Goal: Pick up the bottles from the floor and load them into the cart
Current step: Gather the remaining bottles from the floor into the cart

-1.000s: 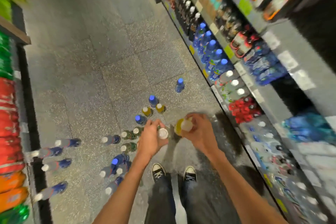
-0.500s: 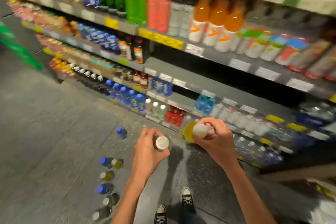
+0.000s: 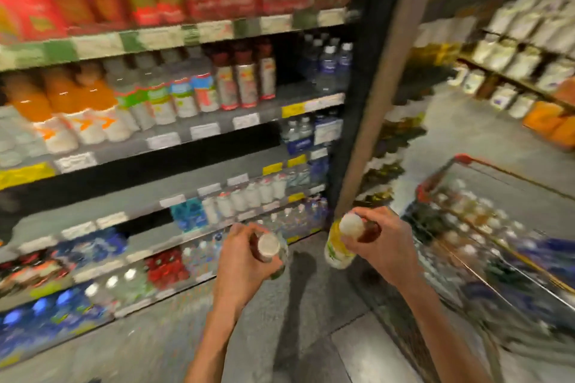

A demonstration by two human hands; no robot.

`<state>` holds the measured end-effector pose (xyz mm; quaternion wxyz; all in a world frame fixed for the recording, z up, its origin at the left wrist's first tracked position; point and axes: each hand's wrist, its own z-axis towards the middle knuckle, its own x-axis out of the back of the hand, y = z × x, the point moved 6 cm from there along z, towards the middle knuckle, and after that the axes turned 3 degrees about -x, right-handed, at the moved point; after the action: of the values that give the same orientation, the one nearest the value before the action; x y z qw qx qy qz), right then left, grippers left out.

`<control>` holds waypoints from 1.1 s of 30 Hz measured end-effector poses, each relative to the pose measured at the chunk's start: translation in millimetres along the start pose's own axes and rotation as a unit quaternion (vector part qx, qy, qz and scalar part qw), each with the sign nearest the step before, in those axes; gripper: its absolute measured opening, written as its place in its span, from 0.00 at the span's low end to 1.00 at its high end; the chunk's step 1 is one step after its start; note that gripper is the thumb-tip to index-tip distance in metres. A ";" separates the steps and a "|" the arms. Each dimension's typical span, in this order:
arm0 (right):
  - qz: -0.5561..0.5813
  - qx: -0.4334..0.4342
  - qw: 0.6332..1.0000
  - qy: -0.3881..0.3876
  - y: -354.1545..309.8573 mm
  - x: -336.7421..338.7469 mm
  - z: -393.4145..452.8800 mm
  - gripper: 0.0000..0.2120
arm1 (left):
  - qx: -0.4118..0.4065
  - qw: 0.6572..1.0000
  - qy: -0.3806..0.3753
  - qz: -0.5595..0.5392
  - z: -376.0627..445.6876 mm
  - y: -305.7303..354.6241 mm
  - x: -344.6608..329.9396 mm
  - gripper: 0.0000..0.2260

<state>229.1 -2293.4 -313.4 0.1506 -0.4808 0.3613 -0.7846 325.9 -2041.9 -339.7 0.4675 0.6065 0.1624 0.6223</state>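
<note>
far left of the left hand: store shelves, several tiers, stocked with drinks, all smeared by blur. orange bottles on an upper tier, clear ones with coloured labels beside them, red packs above. lower tiers hold blue-capped and white-capped bottles, a red cluster just left of the left wrist. price tags along the shelf edges, yellow and white, unreadable. left hand in front of the lowest tiers, above the speckled floor, fingers curled round a dark bottle, white cap facing the camera, body mostly hidden by the fingers. a dark shadow on the floor between the two hands. right hand level with the left and well apart from it, fingers wrapped round the neck of a yellow bottle, white cap up toward the camera, base tilted down and to the left; a dark shape under the fingers may be a second bottle, cannot tell. behind the right hand a dark upright post ends the shelf run. right of the right hand: cart, red-trimmed wire rim, near the wrist but not touching. inside it many bottles, white caps up, too blurred to count. both held bottles are outside the cart, to its left. far right, beyond the cart, more shelves with pale packs and orange packs lower down.
</note>
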 end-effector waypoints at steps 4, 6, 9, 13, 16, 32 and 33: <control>-0.007 -0.092 0.996 0.001 57.5 76.3 -18.7 0.22 | -0.038 0.997 -0.063 -0.011 16.3 60.8 -81.9 0.16; 0.003 -0.119 0.993 0.016 87.8 113.6 -26.4 0.21 | -0.056 0.995 -0.084 -0.004 21.0 93.9 -123.5 0.16; 0.003 -0.128 0.991 0.039 128.6 165.6 -37.7 0.22 | -0.070 0.991 -0.118 -0.011 23.0 146.4 -181.3 0.16; -0.007 -0.149 0.987 0.066 183.4 223.2 -49.3 0.18 | -0.099 0.984 -0.149 -0.014 25.2 204.4 -252.0 0.18; -0.007 -0.174 0.979 0.102 214.4 261.6 -57.4 0.19 | -0.117 0.976 -0.181 -0.021 28.0 238.5 -299.3 0.17; -0.039 -0.320 0.926 0.197 368.4 369.5 -21.8 0.19 | -0.197 0.937 -0.281 -0.061 112.5 345.7 -504.2 0.16; -0.047 -0.330 0.921 0.199 379.0 376.5 -15.2 0.19 | -0.205 0.932 -0.290 -0.067 120.7 352.7 -515.5 0.16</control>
<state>-11.4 -2769.7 -344.3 -0.1286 -0.3538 0.5996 -0.7063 210.7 -2667.4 -353.6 0.6493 0.6391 -0.0712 0.4060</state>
